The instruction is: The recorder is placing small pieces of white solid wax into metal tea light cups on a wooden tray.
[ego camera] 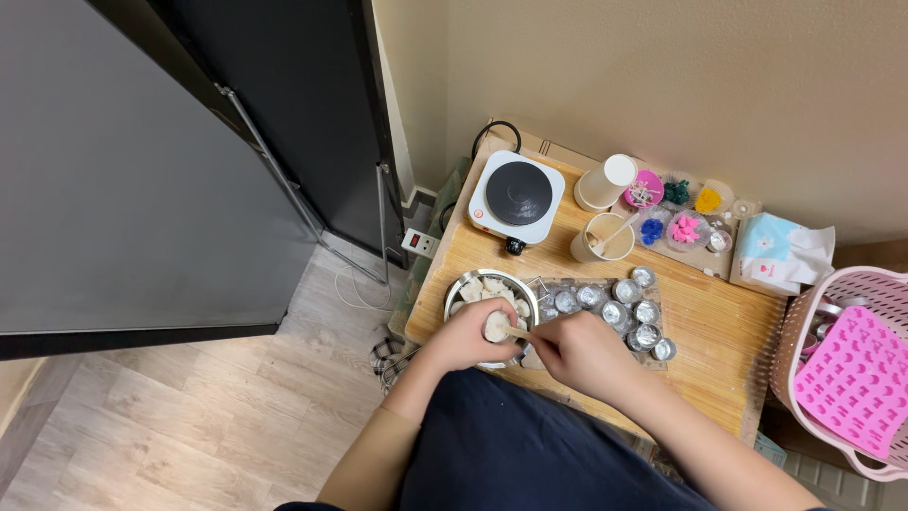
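1. Tissue pack point(783, 254): soft, boxy, light blue and white with a pink label patch, at the right rear of the wooden desk point(719, 322), against the wall.
2. Pink plastic basket point(799, 326) just right of the desk; a pink silicone mould point(856, 378) with small cavities lies on top of it.
3. Cardboard strip at the desk's rear carries small coloured pieces point(683, 227): pink, blue, yellow, dark green. Too small to tell what they are.
4. Two paper cups: one tipped on its side point(603, 183), one upright point(602, 238) with a stick in it.
5. White hot plate point(516, 196) with a black round top, rear left corner, black cable behind it.
6. Metal bowl point(465, 283) at the front left edge, filled with off-white wax-like chunks point(484, 289).
7. Left hand point(465, 333) is closed around one off-white lump point(496, 326), held over the bowl's near rim.
8. Right hand point(579, 352) is pinched on a thin pale stick point(518, 332); its tip touches the lump.
9. Small round foil cups point(632, 310) sit clustered just right of the bowl, next to the right hand.
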